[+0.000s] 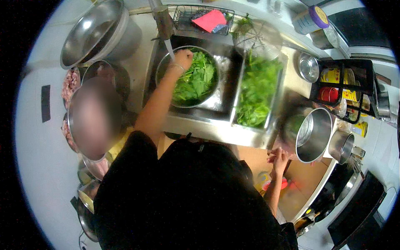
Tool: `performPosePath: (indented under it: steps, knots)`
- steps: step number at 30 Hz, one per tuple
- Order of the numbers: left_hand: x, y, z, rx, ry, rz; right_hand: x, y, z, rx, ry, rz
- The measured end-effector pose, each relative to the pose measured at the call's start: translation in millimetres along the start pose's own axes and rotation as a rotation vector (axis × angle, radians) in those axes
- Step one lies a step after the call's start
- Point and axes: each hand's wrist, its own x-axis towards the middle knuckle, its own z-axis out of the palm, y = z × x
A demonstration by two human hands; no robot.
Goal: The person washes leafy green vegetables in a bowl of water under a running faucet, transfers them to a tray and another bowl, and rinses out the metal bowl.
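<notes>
My left hand (183, 59), closed with its knuckles up, is over the upper part of a round steel pot (217, 79) in the sink. Leafy greens (199, 79) fill the pot; anything inside the fist is hidden. A tap (163, 21) hangs just above, and a pale stream from its spout passes beside my wrist. Lower right, my right hand (279, 158) is at the counter's front edge, fingers curled together; I cannot make out what they hold, if anything. To the right of the pot, a rectangular steel basin (236, 100) contains more greens (259, 89), slightly blurred.
A wire strainer (257, 39) lies behind the basin. On the right are a deep steel pot (314, 135), a small steel bowl (308, 67) and a black rack (343, 89) of cans. Large steel bowls (93, 33) and chopped meat (71, 87) stand at left.
</notes>
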Motion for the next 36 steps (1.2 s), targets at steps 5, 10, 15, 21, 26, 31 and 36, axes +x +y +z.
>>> performPosePath:
  steps: [5, 10, 15, 21, 26, 31, 36]
  knots:
    - [-40, 49, 26, 0.148, 0.163, -0.121, 6, -28, 24, -0.101, -0.196, -0.067]
    - [-49, 61, 36, 0.223, 0.031, -0.142, 4, -28, 30, -0.195, -0.321, -0.063]
    - [-47, 24, 17, 0.134, 0.004, -0.102, 16, -24, 25, -0.171, -0.348, -0.094]
    - [-67, 37, -51, 0.123, -0.195, -0.213, 29, -28, 19, -0.151, -0.331, -0.083]
    - [-79, 8, -5, 0.12, -0.122, -0.037, 25, -10, 1, -0.058, -0.38, 0.116]
    - [-91, 37, 35, 0.37, -0.19, -0.193, 8, 9, -38, 0.525, -0.144, 0.304]
    - [-76, 26, 29, 0.355, -0.068, -0.042, 10, 10, -42, 0.357, -0.12, 0.214]
